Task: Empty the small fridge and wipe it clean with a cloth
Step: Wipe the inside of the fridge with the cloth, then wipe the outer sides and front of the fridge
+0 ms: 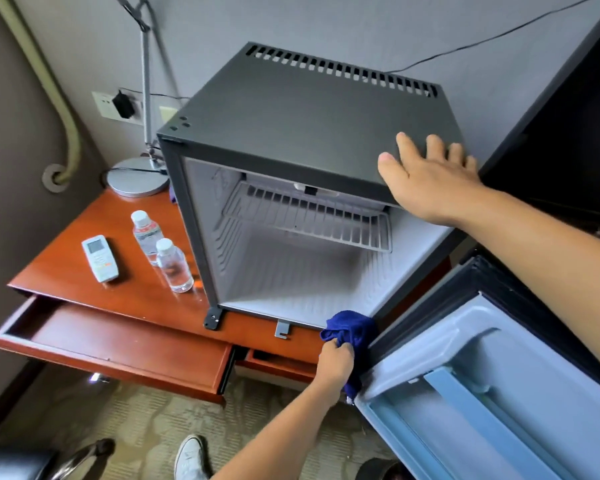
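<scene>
The right hand (pixel 426 174) lies flat on the front right corner of the small fridge (pixel 291 126), fingers straight and spread on its dark top panel, thumb out toward the fridge's middle. The left hand (pixel 335 363) is curled tight around a bunched blue cloth (pixel 352 329), pressing it against the fridge's lower right front corner, where the open door (pixel 482 386) hinges.

The fridge stands on the bench (pixel 84 271) with its door swung fully open to its right. Its pale interior holds nothing but one white wire shelf (pixel 309 216) set high up. The inner face of the door is light blue-grey with a moulded rack. A row of vent slots runs along the back edge of the fridge's top.

Left of the fridge, on the reddish wood bench, stand two clear water bottles (pixel 160 251) with white caps, close together, and beside them, farther from the fridge, lies a white remote control (pixel 99 258). Behind the bottles, at the fridge's back left, sits the round metal base of a desk lamp (pixel 137 178). Below the fridge's front, a drawer (pixel 118 344) of the bench is pulled out. A wall socket with a black plug (pixel 123 105) sits behind the lamp. A patterned carpet (pixel 153 420) and a white shoe (pixel 189 457) show below the drawer.
</scene>
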A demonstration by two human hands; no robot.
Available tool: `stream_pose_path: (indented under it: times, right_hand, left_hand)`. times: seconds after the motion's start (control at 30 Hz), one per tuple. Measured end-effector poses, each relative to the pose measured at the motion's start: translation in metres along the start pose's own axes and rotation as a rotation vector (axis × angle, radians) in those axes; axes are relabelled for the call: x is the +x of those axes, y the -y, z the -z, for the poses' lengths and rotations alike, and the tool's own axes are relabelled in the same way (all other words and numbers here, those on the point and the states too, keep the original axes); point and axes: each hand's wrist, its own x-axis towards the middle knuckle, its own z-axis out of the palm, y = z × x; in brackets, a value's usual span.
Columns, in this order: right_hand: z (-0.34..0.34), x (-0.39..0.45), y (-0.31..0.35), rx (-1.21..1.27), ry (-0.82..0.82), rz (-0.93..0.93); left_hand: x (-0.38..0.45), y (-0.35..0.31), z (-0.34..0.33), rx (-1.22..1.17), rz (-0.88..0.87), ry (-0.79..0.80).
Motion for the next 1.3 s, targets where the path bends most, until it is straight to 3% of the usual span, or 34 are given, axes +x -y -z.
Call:
stream_pose_path:
  times: [0.2,0.27,0.33,0.43,0.5,0.57,0.8,0.93,1.13,1.3]
  right_hand:
    - [0.016,-0.013,-0.005,0.137,0.172,0.049]
    - [0.032,-0.039,-0.023,0.285,0.216,0.120]
    - [0.044,-0.077,-0.053,0.266,0.221,0.116]
    - [0.043,-0.143,-0.109,-0.005,0.212,-0.160]
    - [0.025,-0.176,-0.134,0.033,0.251,-0.317]
    - [0.003,-0.191,-0.143,0.018,0.218,-0.337]
    - [0.008,-0.223,-0.077,-0.042,0.172,-0.483]
    - [0.001,-0.238,-0.045,0.079,0.122,-0.550]
    - [-0.006,-0.254,0.002,0.532,0.016,-0.478]
    - [-0.007,-0.251,0.058,0.580,-0.013,-0.378]
  left_hand:
    - [-0.080,-0.062,0.037,-0.252,-0.180,0.135]
    - [-0.097,-0.071,0.059,-0.326,-0.218,0.166]
    - [-0.103,-0.075,0.088,-0.405,-0.210,0.158]
    - [-0.103,-0.074,0.137,-0.440,-0.193,0.117]
    - [-0.097,-0.070,0.169,-0.432,-0.181,0.091]
    - [-0.098,-0.065,0.197,-0.420,-0.151,0.093]
    - [-0.127,-0.062,0.266,-0.437,-0.172,0.151]
    - [-0.144,-0.052,0.316,-0.415,-0.192,0.169]
    - [-0.162,-0.029,0.386,-0.499,-0.166,0.144]
    - [-0.179,-0.018,0.443,-0.578,-0.142,0.104]
